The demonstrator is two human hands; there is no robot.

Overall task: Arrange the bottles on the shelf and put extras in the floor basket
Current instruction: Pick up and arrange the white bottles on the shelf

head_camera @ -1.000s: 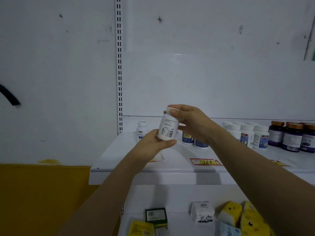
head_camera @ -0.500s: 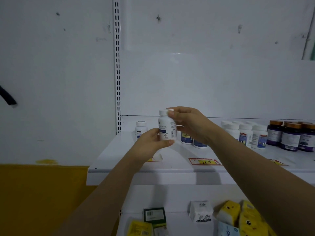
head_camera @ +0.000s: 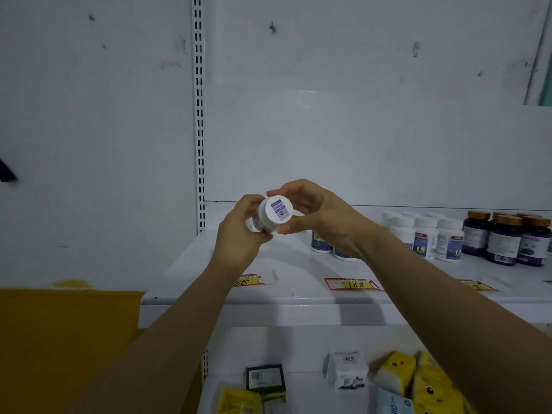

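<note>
On the lower shelf [head_camera: 304, 391], near its front edge, lie yellow packets [head_camera: 418, 380] and a small white box [head_camera: 346, 370]. Above the upper shelf [head_camera: 298, 264], clear of its surface, both hands grip one white bottle [head_camera: 273, 215]: the left hand [head_camera: 239, 234] curls round its far end and the right hand [head_camera: 322, 216] pinches it between thumb and fingers, with a flat, purple-stickered end facing the camera, cap or base I cannot tell. Farther back stand two blue-labelled bottles [head_camera: 321, 243] partly hidden by the right wrist, then a cluster of white bottles [head_camera: 427, 234], and dark bottles [head_camera: 507, 237] with brown caps toward the shelf's right edge.
</note>
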